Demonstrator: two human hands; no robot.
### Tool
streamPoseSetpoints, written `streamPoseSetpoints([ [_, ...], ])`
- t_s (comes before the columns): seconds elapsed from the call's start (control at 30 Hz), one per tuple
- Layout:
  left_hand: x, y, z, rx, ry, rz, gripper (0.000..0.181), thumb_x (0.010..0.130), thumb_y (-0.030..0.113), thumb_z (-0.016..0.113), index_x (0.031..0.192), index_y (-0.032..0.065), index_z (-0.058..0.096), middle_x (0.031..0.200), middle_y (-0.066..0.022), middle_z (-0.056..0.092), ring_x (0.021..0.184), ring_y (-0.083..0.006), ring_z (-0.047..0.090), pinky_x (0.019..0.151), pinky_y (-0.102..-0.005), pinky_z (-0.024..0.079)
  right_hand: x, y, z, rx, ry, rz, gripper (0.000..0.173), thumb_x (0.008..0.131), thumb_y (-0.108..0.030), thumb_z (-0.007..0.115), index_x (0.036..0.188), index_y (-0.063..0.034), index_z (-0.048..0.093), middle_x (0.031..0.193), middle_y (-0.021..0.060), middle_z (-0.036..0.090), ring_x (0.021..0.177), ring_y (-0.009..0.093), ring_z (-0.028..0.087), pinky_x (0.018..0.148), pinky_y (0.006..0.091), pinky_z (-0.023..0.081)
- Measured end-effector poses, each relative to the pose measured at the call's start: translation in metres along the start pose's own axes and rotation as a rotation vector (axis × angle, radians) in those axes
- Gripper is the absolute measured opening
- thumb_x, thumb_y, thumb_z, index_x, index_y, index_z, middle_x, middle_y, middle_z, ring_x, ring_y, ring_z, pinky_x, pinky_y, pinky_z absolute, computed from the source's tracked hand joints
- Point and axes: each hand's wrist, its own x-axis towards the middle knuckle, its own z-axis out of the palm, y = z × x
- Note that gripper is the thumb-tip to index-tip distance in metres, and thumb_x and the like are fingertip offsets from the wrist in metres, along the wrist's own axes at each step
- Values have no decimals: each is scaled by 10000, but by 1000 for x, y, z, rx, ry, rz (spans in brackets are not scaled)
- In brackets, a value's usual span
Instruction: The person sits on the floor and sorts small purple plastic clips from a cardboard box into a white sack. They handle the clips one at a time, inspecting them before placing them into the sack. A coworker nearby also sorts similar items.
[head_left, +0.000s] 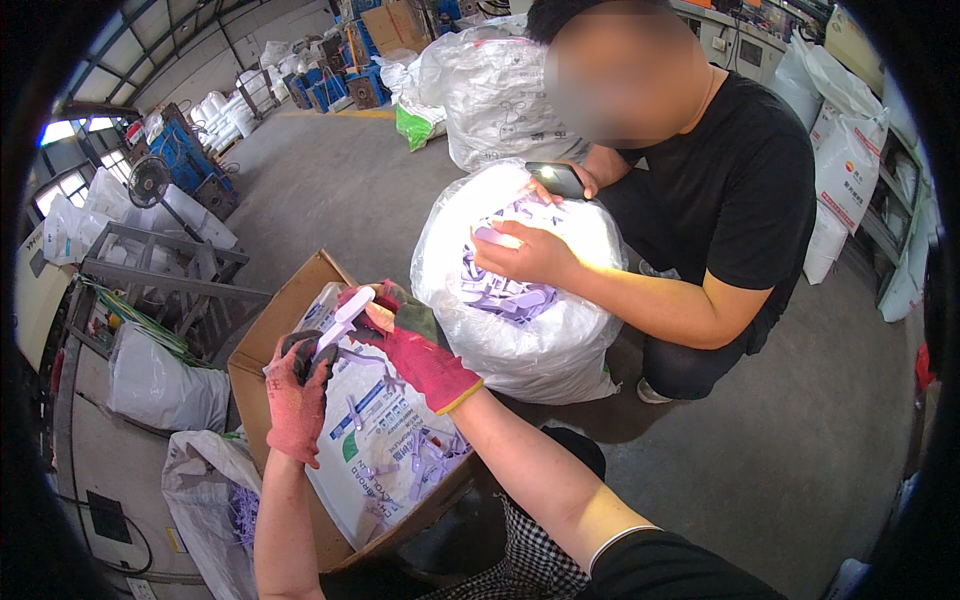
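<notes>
My left hand (296, 397), in a pink-red glove with dark fingertips, grips the lower end of a lilac molded plastic part (346, 319). The part is tilted, with its rounded end up. At that upper end is my right hand (409, 337), in a red and dark green glove, its fingers closed around the part's side. A thin lilac strip (361, 358) shows just below the hands. Under them, an open cardboard box (251, 360) holds a printed white plastic sack (337, 457) with several loose lilac pieces (431, 457) on top.
A crouching person (720, 210) holds a lit phone (556, 180) and a lilac piece over a clear plastic bag (517, 360) full of lilac parts. At left stand a metal frame (169, 244), a fan (148, 181) and a woven sack (199, 480) with lilac scraps.
</notes>
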Motion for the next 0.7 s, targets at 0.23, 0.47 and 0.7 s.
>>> streamPoseSetpoints([
  [0.23,1,-5,1,-33,-8,28,188,773,48,551,928,-54,581,942,-114,559,877,-227,558,801,-295,428,0,-6,1,14,2,53,231,885,-174,574,1085,-59,566,1098,63,589,1009,156,569,833,301,499],
  [0.47,-3,-10,-1,15,-11,31,175,786,63,559,915,-51,588,916,-118,560,840,-220,552,767,-299,429,-1,0,1,-55,14,39,188,890,-124,552,1058,-45,580,1060,64,597,989,157,568,820,294,505],
  [0.7,-3,-14,-3,96,-28,51,186,778,46,570,936,-50,591,905,-123,561,822,-225,553,752,-298,432,0,6,-2,-68,29,100,172,891,-94,525,1040,-41,595,1031,63,604,968,160,571,816,283,498],
])
